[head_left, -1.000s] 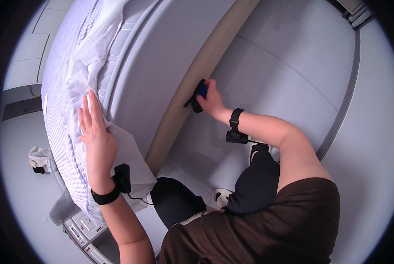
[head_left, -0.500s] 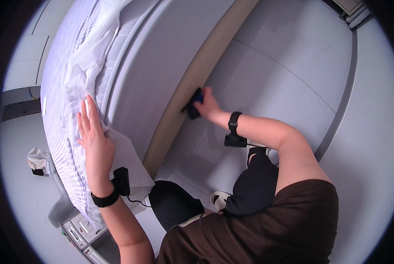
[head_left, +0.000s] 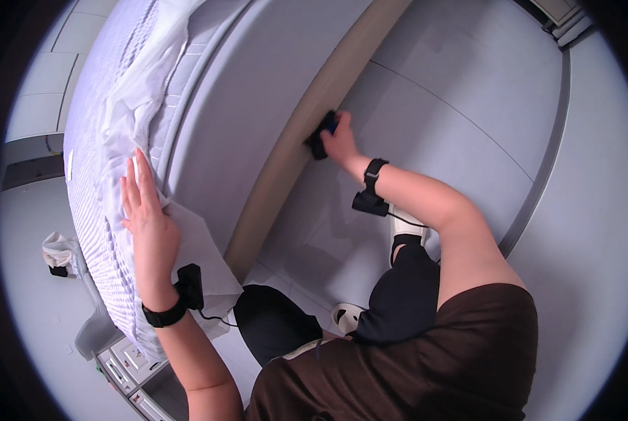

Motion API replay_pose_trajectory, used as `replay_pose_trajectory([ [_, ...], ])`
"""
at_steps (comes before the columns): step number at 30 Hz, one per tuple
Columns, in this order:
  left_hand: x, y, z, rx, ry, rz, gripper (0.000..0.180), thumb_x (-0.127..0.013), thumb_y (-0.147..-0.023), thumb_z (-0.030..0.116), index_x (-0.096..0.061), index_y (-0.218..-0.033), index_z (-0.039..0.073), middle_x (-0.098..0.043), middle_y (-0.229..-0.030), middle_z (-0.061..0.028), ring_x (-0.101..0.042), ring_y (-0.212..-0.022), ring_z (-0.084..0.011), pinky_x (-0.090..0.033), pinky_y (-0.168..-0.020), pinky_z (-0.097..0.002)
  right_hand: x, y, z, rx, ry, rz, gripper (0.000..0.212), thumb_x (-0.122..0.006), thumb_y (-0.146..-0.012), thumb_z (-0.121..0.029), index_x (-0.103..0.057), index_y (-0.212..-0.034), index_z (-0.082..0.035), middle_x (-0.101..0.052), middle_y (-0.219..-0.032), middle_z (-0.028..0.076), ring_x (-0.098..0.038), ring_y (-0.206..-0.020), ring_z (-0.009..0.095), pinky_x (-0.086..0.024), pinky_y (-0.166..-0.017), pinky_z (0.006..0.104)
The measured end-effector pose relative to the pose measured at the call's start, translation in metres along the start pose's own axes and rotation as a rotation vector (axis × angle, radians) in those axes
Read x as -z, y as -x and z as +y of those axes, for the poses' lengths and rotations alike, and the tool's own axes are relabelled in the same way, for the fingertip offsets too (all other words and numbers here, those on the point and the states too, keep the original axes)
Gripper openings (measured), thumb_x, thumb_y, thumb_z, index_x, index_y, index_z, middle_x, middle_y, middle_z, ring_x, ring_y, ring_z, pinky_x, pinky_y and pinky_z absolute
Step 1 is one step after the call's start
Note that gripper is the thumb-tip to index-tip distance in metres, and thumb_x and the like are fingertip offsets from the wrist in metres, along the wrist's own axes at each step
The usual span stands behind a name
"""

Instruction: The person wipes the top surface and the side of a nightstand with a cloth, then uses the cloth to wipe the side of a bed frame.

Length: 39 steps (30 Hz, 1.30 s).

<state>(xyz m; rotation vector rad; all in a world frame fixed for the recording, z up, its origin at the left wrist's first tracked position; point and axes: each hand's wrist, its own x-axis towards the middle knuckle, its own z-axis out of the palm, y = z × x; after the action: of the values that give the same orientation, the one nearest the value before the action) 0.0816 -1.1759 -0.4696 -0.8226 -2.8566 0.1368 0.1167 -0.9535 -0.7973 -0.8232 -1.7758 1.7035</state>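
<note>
My left hand (head_left: 151,224) lies flat with its fingers stretched out on the rumpled white sheet (head_left: 126,116) at the mattress edge. Lower down, at the side of the bed, my right hand (head_left: 342,142) is closed around a small black block-shaped tool with a blue part (head_left: 320,138), perhaps a brush. Its dark face is against the tan rail (head_left: 275,184) along the foot of the bed side. My fingers and some blur hide the tool's exact shape. A black strap with a small black device sits on each wrist.
The grey upholstered bed side (head_left: 258,91) rises between the rail and the mattress. Pale floor tiles (head_left: 440,133) stretch right to a grey baseboard (head_left: 549,168) and wall. White drawers (head_left: 128,365) stand at the lower left. My shoes (head_left: 347,318) are close to the bed.
My right hand has moved the black and blue tool a little up and right in the picture, along the tan rail. My left hand stays almost in place on the sheet.
</note>
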Motion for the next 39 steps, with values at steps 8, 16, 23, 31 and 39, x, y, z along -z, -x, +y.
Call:
replay_pose_trajectory([
  [8, 0.003, 0.001, 0.005, 0.057, -0.039, -0.026, 0.085, -0.034, -0.074, -0.017, -0.021, -0.149, 0.02, -0.026, -0.151, -0.0152, -0.023, -0.139, -0.04, -0.024, -0.104, -0.0647, -0.009, 0.04, -0.04, 0.035, -0.045, -0.172, 0.051, -0.057, -0.081, -0.005, -0.032, -0.125, 0.0, -0.048, -0.118, 0.027, -0.053, -0.106, 0.043, -0.044, -0.09, 0.0439],
  [16, 0.002, 0.0, 0.006, 0.044, -0.015, -0.012, 0.084, -0.034, -0.074, -0.017, -0.021, -0.149, 0.018, -0.026, -0.151, -0.0155, -0.024, -0.139, -0.0397, -0.024, -0.106, -0.0594, 0.022, -0.079, -0.014, 0.203, 0.067, 0.178, 0.053, -0.051, -0.083, -0.003, -0.03, -0.131, 0.005, -0.037, -0.128, 0.028, -0.041, -0.118, 0.044, -0.034, -0.103, 0.0429],
  [23, 0.001, 0.0, 0.004, 0.027, -0.033, -0.006, 0.085, -0.035, -0.072, -0.017, -0.022, -0.149, 0.016, -0.028, -0.15, -0.0158, -0.025, -0.138, -0.0391, -0.024, -0.109, -0.0521, -0.002, -0.003, -0.008, 0.163, 0.098, -0.025, 0.064, -0.05, -0.082, 0.0, -0.02, -0.139, 0.004, -0.031, -0.13, 0.03, -0.038, -0.118, 0.047, -0.034, -0.103, 0.0443],
  [31, 0.006, -0.003, 0.005, -0.019, -0.06, 0.005, 0.084, -0.036, -0.07, -0.018, -0.024, -0.148, 0.012, -0.029, -0.15, -0.0165, -0.027, -0.137, -0.0395, -0.024, -0.111, -0.0476, 0.042, -0.125, -0.044, 0.272, 0.066, 0.2, 0.061, -0.049, -0.082, -0.003, -0.027, -0.138, 0.004, -0.032, -0.129, 0.029, -0.04, -0.115, 0.045, -0.035, -0.101, 0.0448],
  [39, 0.007, -0.004, 0.012, 0.035, -0.073, -0.005, 0.085, -0.036, -0.068, -0.021, -0.026, -0.146, 0.009, -0.03, -0.148, -0.0181, -0.027, -0.136, -0.04, -0.024, -0.111, -0.0459, 0.014, -0.079, 0.04, 0.056, 0.028, 0.035, 0.062, -0.055, -0.08, -0.006, -0.028, -0.134, 0.004, -0.041, -0.128, 0.031, -0.041, -0.119, 0.046, -0.033, -0.103, 0.0463],
])
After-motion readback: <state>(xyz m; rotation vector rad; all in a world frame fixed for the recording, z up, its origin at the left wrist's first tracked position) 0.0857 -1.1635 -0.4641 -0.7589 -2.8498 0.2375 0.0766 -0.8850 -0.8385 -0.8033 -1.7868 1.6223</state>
